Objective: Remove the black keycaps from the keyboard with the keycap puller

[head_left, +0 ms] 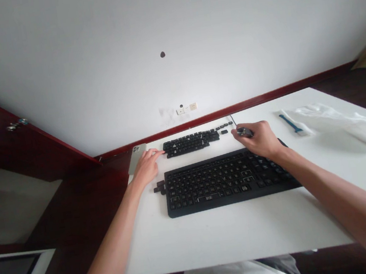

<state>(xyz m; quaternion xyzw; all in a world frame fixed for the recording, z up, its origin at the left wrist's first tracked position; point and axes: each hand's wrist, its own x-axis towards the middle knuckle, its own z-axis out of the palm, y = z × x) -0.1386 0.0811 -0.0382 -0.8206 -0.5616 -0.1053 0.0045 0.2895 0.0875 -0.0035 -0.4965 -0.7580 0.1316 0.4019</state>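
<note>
A black keyboard (206,183) with its keycaps taken off lies across the white table, its switches bare. Behind it, loose black keycaps (187,144) stand in rows like a keyboard layout, thinning out towards the right. My left hand (146,164) rests at the left end of these rows, fingers stretched out, with a fingertip at the edge of the outermost keycaps. Above the keyboard's far right part, my right hand (260,137) is closed around a small dark object (245,132), too unclear to name. My right forearm hides part of the keyboard's right end.
A few dark keycaps (160,188) lie left of the keyboard. A phone (136,157) lies at the table's left edge. To the right are a blue brush (290,123) and crumpled white plastic (355,128). A wall with sockets (186,109) rises behind the table.
</note>
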